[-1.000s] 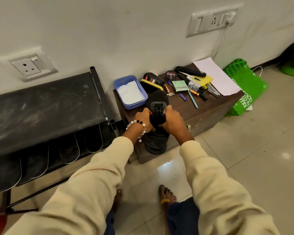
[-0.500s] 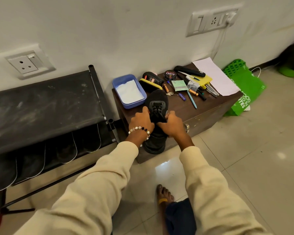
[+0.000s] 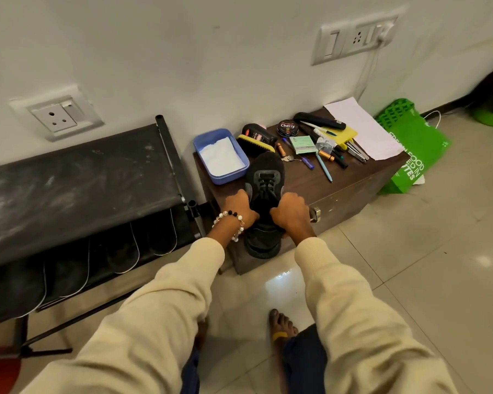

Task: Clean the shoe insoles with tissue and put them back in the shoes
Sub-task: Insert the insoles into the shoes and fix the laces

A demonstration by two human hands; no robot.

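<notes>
A black lace-up shoe [image 3: 265,177] lies on the front edge of a dark wooden box [image 3: 350,180], toe toward the wall, heel hanging over the edge. My left hand [image 3: 239,207], with a bead bracelet at the wrist, grips the shoe's left side near the opening. My right hand [image 3: 289,213] grips the right side. The insole is hidden inside the shoe or behind my hands. A blue tub [image 3: 202,143] with white tissue [image 3: 221,156] stands just left of the toe.
Shoe polish tin [image 3: 287,127], brush [image 3: 255,143], pens, batteries, a notepad and a paper sheet [image 3: 362,126] crowd the box top. A black shoe rack [image 3: 77,177] stands left, a green bag [image 3: 410,155] right. My bare foot [image 3: 281,322] is on the tiled floor.
Both hands have slid a little back along the shoe toward its opening, keeping their grip. The shoe stays on the box edge.
</notes>
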